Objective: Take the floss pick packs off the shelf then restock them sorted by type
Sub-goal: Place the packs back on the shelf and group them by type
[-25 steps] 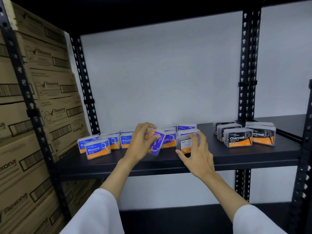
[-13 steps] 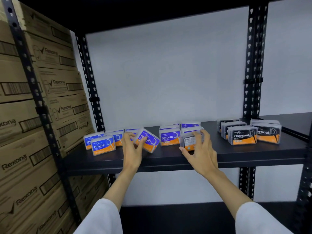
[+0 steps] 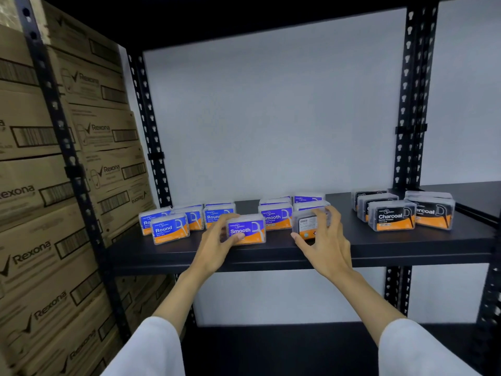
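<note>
Floss pick packs stand on a black shelf [image 3: 271, 257]. Blue-and-orange "Round" packs [image 3: 170, 229] sit at the left, purple "Smooth" packs [image 3: 275, 217] in the middle, black "Charcoal" packs [image 3: 391, 218] at the right. My left hand [image 3: 214, 246] grips one upright Smooth pack [image 3: 247, 231] by its left side, near the shelf's front. My right hand [image 3: 324, 240] curls its fingers round a pack turned back-side out [image 3: 307, 226], barcode label facing me, at the front of the Smooth group.
Stacked cardboard "Rexona" boxes [image 3: 54, 213] fill the bay to the left. Black perforated uprights [image 3: 412, 104] frame the shelf, with a white wall behind. A lower shelf [image 3: 284, 346] lies beneath, and another shelf board [image 3: 466, 194] extends to the right.
My left hand has turned the tilted Smooth pack upright and shifted it right, setting it down on the shelf front. My right hand has stayed on the reversed pack.
</note>
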Demonstrator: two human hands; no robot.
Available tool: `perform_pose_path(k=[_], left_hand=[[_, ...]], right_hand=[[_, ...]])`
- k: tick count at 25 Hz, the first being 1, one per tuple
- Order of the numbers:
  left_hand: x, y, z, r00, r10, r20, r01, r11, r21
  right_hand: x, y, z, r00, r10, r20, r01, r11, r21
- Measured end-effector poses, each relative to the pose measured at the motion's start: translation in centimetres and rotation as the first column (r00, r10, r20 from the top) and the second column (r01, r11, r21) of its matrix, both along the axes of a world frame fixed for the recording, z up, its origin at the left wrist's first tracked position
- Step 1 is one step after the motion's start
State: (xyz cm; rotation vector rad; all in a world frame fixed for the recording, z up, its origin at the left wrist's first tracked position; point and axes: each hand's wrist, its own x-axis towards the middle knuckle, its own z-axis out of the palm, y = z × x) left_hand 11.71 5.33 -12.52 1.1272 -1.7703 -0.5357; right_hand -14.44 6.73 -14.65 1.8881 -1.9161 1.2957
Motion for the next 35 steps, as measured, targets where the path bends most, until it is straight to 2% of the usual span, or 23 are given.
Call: perform_pose_path(k=[4, 8, 11, 13, 16, 21, 23, 26, 30, 33, 35], left_hand=[[-4.1, -0.3, 0.7, 0.992, -0.119, 0.043, 0.118, 0.993, 0.014], [-6.4, -1.0, 0.1, 0.978, 0.091, 0.189, -0.087, 0.996, -0.028], [-6.4, -0.8, -0.5, 0.961, 0.18, 0.212, -0.174, 0.984, -0.047], [-6.4, -0.8, -0.7, 0.946, 0.202, 0.253, -0.201, 0.979, -0.03], [-6.7, -0.5, -0.9, 0.912, 0.227, 0.341, -0.219, 0.974, -0.063], [-6.6, -0.2, -0.7, 0.907, 0.221, 0.358, -0.205, 0.975, -0.083], [-6.6, -0.2, -0.6, 0.907, 0.212, 0.364, -0.191, 0.977, -0.094], [-6.6, -0.3, -0.8, 0.899, 0.225, 0.376, -0.196, 0.974, -0.116], [-6.5, -0.5, -0.8, 0.894, 0.232, 0.384, -0.202, 0.972, -0.118], [-6.5, -0.4, -0.7, 0.888, 0.242, 0.392, -0.209, 0.97, -0.126], [-6.5, -0.4, -0.7, 0.886, 0.244, 0.395, -0.212, 0.969, -0.123]], right_hand=[[-1.0, 0.8, 0.3, 0.995, 0.017, 0.099, -0.016, 1.0, -0.012], [-3.3, 1.6, 0.6, 0.987, 0.049, 0.152, -0.039, 0.997, -0.064], [-4.5, 2.0, 1.7, 0.974, 0.055, 0.221, -0.034, 0.995, -0.097], [-4.9, 2.2, 2.3, 0.99, 0.026, 0.139, -0.014, 0.996, -0.084], [-4.9, 2.2, 2.3, 1.0, -0.027, -0.008, 0.027, 0.999, 0.023], [-4.7, 1.7, 1.4, 0.996, -0.012, -0.089, 0.026, 0.987, 0.159], [-5.3, 1.9, 0.9, 0.992, 0.023, -0.123, -0.004, 0.988, 0.153], [-7.0, 3.0, 0.0, 0.974, 0.154, -0.165, -0.147, 0.988, 0.054], [-8.2, 3.7, 0.1, 0.942, 0.327, -0.078, -0.329, 0.944, -0.02], [-8.2, 2.7, 1.8, 0.94, 0.335, -0.063, -0.338, 0.94, -0.05], [-8.1, 1.8, 3.6, 0.941, 0.328, -0.081, -0.331, 0.944, -0.016]])
